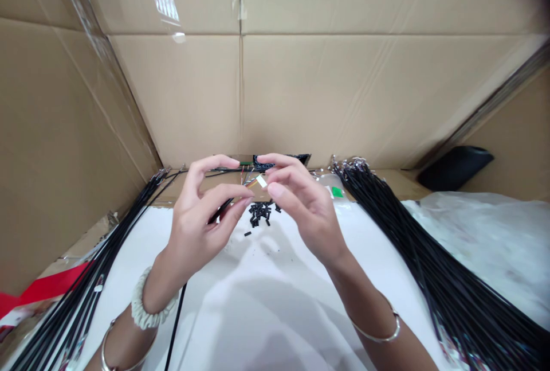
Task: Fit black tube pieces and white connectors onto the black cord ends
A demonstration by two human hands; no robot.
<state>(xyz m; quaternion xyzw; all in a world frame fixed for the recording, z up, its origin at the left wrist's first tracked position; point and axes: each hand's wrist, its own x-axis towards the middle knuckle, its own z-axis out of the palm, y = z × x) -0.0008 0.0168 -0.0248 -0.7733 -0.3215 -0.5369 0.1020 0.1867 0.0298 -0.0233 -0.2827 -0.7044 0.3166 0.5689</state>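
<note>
My left hand (pixel 208 210) pinches a black cable (pixel 175 325) near its end; the cable runs down under the wrist toward the near edge. Thin coloured wires (pixel 252 182) come out past the left fingertips and end in a small white connector (pixel 262 180). Close beside that connector are the fingertips of my right hand (pixel 307 204), thumb and fingers curled and slightly apart, with nothing visible between them. Small black pieces (pixel 260 213) lie in a loose pile on the white surface (pixel 275 302), below and beyond the hands.
Bundles of black cables lie at the left (pixel 129 227) and right (pixel 412 245). Cardboard walls (pixel 301 90) surround the workplace. Clear plastic (pixel 485 245) and a black object (pixel 455 168) are at the right, a red strip (pixel 51 285) at the left.
</note>
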